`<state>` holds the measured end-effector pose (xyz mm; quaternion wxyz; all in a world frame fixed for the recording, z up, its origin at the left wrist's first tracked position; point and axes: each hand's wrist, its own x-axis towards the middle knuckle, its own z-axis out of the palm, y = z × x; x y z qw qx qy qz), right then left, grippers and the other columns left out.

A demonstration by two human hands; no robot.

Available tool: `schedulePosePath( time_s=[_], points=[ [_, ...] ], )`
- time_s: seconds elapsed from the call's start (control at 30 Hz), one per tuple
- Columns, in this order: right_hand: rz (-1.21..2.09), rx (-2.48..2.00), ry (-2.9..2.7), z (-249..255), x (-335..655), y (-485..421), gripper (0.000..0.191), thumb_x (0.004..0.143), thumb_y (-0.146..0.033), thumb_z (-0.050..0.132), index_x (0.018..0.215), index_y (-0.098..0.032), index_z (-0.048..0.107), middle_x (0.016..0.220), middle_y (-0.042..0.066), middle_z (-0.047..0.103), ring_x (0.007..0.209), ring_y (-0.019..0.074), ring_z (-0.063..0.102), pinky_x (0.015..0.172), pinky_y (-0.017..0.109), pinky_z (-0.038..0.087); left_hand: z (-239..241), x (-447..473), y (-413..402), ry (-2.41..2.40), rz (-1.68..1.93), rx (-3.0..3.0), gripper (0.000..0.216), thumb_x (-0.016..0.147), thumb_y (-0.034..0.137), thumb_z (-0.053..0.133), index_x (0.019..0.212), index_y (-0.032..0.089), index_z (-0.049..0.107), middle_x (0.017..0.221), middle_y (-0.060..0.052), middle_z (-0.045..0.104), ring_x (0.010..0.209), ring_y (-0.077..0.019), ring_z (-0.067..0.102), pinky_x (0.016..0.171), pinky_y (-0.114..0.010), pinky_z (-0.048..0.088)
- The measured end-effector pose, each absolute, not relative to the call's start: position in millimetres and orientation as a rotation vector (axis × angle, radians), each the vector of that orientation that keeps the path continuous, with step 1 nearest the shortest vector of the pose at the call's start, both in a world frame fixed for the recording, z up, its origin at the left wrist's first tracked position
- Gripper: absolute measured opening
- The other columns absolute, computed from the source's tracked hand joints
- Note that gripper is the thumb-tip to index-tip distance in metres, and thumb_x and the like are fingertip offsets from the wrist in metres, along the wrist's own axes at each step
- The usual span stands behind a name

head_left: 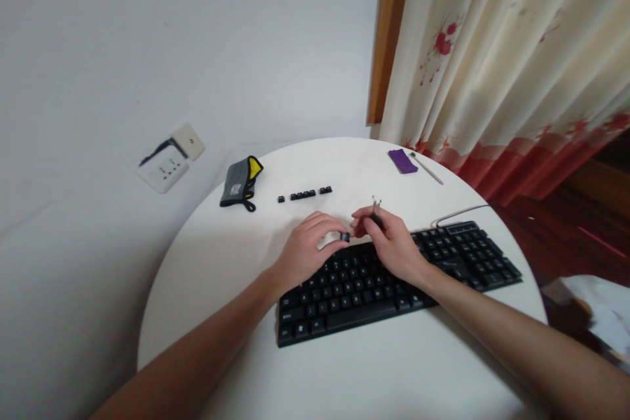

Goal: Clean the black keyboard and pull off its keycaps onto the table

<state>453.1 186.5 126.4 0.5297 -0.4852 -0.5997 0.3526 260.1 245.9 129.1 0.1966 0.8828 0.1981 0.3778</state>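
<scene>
A black keyboard (433, 269) lies across a round white table (344, 367). My left hand (306, 251) hovers over its top row, thumb and fingers pinched on a small black keycap (345, 236). Right beside it, my right hand (388, 239) is closed round a wire keycap puller (377, 209), whose metal prongs stick up above my fingers. Both hands nearly touch above the keyboard's upper edge. A row of several loose black keycaps (304, 195) lies on the table behind my hands.
A grey and yellow pouch (240, 184) lies at the table's back left. A purple cloth (402, 161) and a thin stick (427, 168) lie at the back right. The keyboard cable (455, 214) loops right. A wall socket (165, 167) and a curtain (516, 79) stand behind.
</scene>
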Motion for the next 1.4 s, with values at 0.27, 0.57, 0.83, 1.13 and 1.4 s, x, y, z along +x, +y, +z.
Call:
schedulePosePath(
  time_s=[0.27, 0.57, 0.83, 1.13, 1.4],
  points=[
    [0.711, -1.208, -1.67, 126.6, 453.9, 185.0, 0.015, 0.091, -0.026, 0.055, 0.097, -0.019, 0.066, 0.083, 0.001, 0.062, 0.072, 0.0135, 0.053, 0.069, 0.028, 0.043, 126.3, 261.2, 249.0, 0.536, 1.168, 2.442, 0.015, 0.082, 0.029, 0.074, 0.093, 0.02, 0.068, 0.087, -0.004, 0.071, 0.084, -0.0178, 0.062, 0.08, -0.034, 0.051],
    [0.733, -1.208, -1.735, 125.1, 453.4, 184.1, 0.007, 0.085, -0.022, 0.065, 0.091, -0.018, 0.066, 0.083, 0.0, 0.06, 0.067, 0.011, 0.048, 0.061, 0.024, 0.039, 127.6, 261.6, 249.7, 0.497, 1.182, 2.402, 0.015, 0.079, 0.029, 0.076, 0.09, 0.02, 0.07, 0.084, -0.004, 0.071, 0.081, -0.0172, 0.062, 0.077, -0.033, 0.05],
    [0.677, -1.192, -1.74, 126.1, 454.2, 185.8, 0.005, 0.085, -0.02, 0.067, 0.089, -0.019, 0.068, 0.081, -0.001, 0.061, 0.069, 0.0112, 0.051, 0.064, 0.024, 0.04, 124.1, 261.2, 248.9, 0.579, 1.153, 2.369, 0.019, 0.078, 0.031, 0.078, 0.088, 0.019, 0.068, 0.083, -0.003, 0.069, 0.079, -0.0163, 0.06, 0.072, -0.029, 0.049],
    [0.637, -1.174, -1.735, 122.2, 454.2, 185.7, 0.01, 0.087, -0.02, 0.064, 0.095, -0.021, 0.069, 0.089, 0.002, 0.065, 0.072, 0.0124, 0.054, 0.063, 0.025, 0.041, 121.4, 261.0, 249.0, 0.679, 1.093, 2.373, 0.011, 0.083, 0.025, 0.073, 0.089, 0.019, 0.067, 0.085, -0.002, 0.068, 0.082, -0.0164, 0.059, 0.076, -0.03, 0.048],
    [0.563, -1.218, -1.715, 129.1, 460.9, 190.5, 0.011, 0.085, -0.025, 0.066, 0.095, -0.02, 0.069, 0.088, 0.002, 0.066, 0.065, 0.0116, 0.05, 0.06, 0.025, 0.04, 120.1, 259.9, 247.6, 0.744, 1.049, 2.296, 0.017, 0.085, 0.031, 0.071, 0.096, 0.02, 0.065, 0.088, -0.002, 0.066, 0.082, -0.0162, 0.06, 0.071, -0.028, 0.047]
  ],
)
